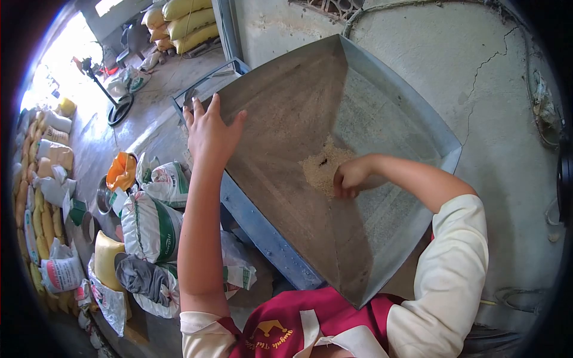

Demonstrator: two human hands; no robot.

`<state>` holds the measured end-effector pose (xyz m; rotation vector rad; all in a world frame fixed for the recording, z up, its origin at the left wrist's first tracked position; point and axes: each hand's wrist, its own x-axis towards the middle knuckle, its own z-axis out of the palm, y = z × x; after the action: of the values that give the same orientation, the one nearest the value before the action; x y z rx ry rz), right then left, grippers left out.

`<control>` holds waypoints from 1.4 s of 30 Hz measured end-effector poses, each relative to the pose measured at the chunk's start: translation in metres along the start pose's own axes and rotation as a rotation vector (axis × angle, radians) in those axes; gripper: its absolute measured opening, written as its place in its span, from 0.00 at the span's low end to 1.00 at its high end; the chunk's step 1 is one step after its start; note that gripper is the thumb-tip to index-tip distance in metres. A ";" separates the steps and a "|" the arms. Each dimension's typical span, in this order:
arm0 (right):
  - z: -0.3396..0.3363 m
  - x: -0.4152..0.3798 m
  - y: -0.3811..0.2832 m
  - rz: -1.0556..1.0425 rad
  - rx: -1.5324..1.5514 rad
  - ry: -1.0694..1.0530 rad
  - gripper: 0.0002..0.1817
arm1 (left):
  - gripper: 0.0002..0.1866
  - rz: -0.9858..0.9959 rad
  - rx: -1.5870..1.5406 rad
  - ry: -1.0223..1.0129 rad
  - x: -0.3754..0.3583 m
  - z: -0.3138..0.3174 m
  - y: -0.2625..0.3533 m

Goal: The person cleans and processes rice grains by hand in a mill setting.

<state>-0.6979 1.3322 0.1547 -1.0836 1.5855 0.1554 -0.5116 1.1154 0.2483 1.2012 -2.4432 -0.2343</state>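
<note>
A wide, square metal hopper with sloping sides fills the middle of the view. At its center lies a small heap of pale tan grain, which looks like rice or husks, with a dark spot on top. My right hand reaches down to the heap's right edge, its fingers curled inward and touching the grain; what is inside them is hidden. Over the hopper's left rim, my left hand spreads its fingers, thumb toward the hopper, and holds nothing.
A blue metal frame supports the hopper, beside a cracked wall. Filled white sacks and an orange bag crowd the floor at left. Yellow sacks are stacked at the back, near a round-based stand.
</note>
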 end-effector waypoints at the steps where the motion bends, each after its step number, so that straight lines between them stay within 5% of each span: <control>1: 0.009 0.008 -0.002 0.024 0.033 -0.026 0.16 | 0.35 0.001 0.001 -0.003 -0.001 0.000 0.000; 3: 0.016 0.025 0.008 0.044 0.072 -0.056 0.18 | 0.34 0.002 0.003 -0.004 0.000 0.002 -0.001; 5: 0.014 0.041 0.031 -0.178 0.060 0.262 0.21 | 0.34 0.003 -0.001 -0.001 0.001 0.003 -0.002; 6: 0.011 0.046 0.042 -0.177 0.060 0.261 0.21 | 0.34 0.004 0.000 0.002 0.001 0.004 -0.002; 8: 0.004 0.052 0.058 -0.242 -0.260 0.645 0.23 | 0.34 0.004 0.001 0.005 0.001 0.004 -0.002; 11: -0.015 0.026 0.034 -0.023 -0.084 0.556 0.20 | 0.34 0.005 0.015 0.003 0.001 0.003 -0.002; 21: 0.027 0.044 0.015 -0.217 -0.143 0.145 0.13 | 0.34 0.044 0.020 0.019 0.001 0.007 -0.005; 23: 0.022 0.055 0.034 -0.442 -0.186 0.420 0.15 | 0.34 0.048 0.031 0.028 0.001 0.008 -0.005; 24: 0.021 0.059 0.044 -0.440 -0.183 0.421 0.15 | 0.34 0.050 0.030 0.025 0.000 0.008 -0.004; 26: 0.015 0.064 0.061 -0.341 -0.292 0.811 0.16 | 0.34 0.043 0.032 0.019 0.000 0.005 -0.003; 30: -0.018 0.015 0.023 -0.022 -0.134 0.614 0.16 | 0.33 0.040 0.037 0.016 0.001 0.005 -0.004; 33: -0.027 0.001 0.012 0.161 -0.488 0.457 0.13 | 0.32 0.046 0.033 0.016 0.000 0.006 -0.004; 35: -0.025 0.006 0.025 0.153 -0.484 0.090 0.12 | 0.32 0.042 0.033 0.022 0.000 0.006 -0.004; 38: -0.012 0.011 0.021 0.337 -0.608 -0.122 0.15 | 0.31 0.049 0.023 0.021 0.000 0.005 -0.004; 42: 0.001 0.022 0.036 0.130 -0.458 0.189 0.19 | 0.31 0.053 0.018 0.026 -0.001 0.005 -0.004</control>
<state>-0.7205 1.3410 0.1202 -1.3757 1.8432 0.5372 -0.5104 1.1139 0.2425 1.1383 -2.4558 -0.1800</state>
